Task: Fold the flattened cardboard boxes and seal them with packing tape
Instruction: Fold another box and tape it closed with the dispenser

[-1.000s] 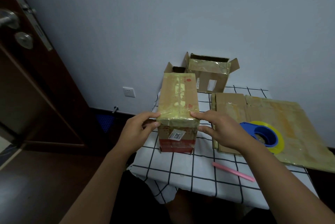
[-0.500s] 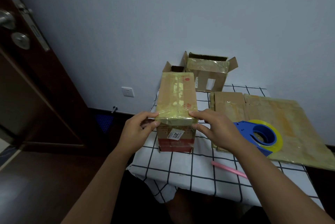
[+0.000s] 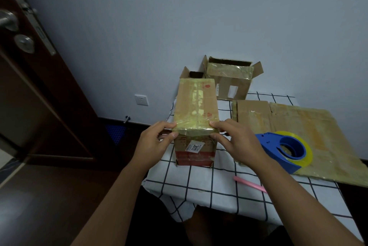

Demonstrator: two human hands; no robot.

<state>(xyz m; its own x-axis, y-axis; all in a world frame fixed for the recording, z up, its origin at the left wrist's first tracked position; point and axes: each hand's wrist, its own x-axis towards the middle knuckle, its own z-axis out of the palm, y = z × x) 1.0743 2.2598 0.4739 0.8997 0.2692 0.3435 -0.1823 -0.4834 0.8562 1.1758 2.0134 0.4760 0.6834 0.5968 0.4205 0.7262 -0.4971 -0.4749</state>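
A tall closed cardboard box (image 3: 196,110), its top covered in yellowish tape, stands upright on the checked tablecloth (image 3: 199,182). My left hand (image 3: 154,142) pinches the box's near top left corner between thumb and fingers. My right hand (image 3: 235,140) pinches the near top right corner the same way. A blue tape dispenser (image 3: 286,149) with a yellow tape roll lies on a flattened cardboard sheet (image 3: 310,128) to the right.
Two open boxes (image 3: 231,80) stand at the back against the wall. A pink stick (image 3: 250,184) lies on the cloth near the front. A dark wooden door (image 3: 29,86) stands at the left, with dark floor below it.
Both hands keep their hold on the box's near top edge. The fingers have shifted slightly along the taped edge, and the view has dipped a little.
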